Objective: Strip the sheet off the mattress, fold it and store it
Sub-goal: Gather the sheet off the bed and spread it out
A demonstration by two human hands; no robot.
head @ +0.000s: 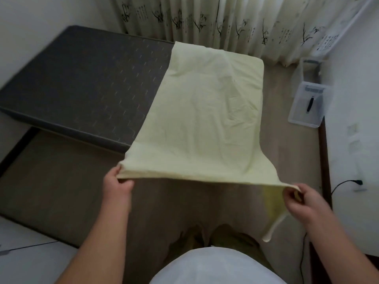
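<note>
It was a bedroom in a home: a dark mattress (82,83) lay on the wooden floor (51,181), with patterned curtains (205,23) hanging behind and white walls (352,99) alongside.

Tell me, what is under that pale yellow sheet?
The far part of the sheet lies over the right end of the dark mattress. The near part hangs over the floor. Anything else beneath is hidden.

Patterned curtains (205,21) hang along the far wall. Two clear plastic bins (307,103) sit on the floor (287,140) by the right wall — a dark cable (340,184) trails nearby.
</note>
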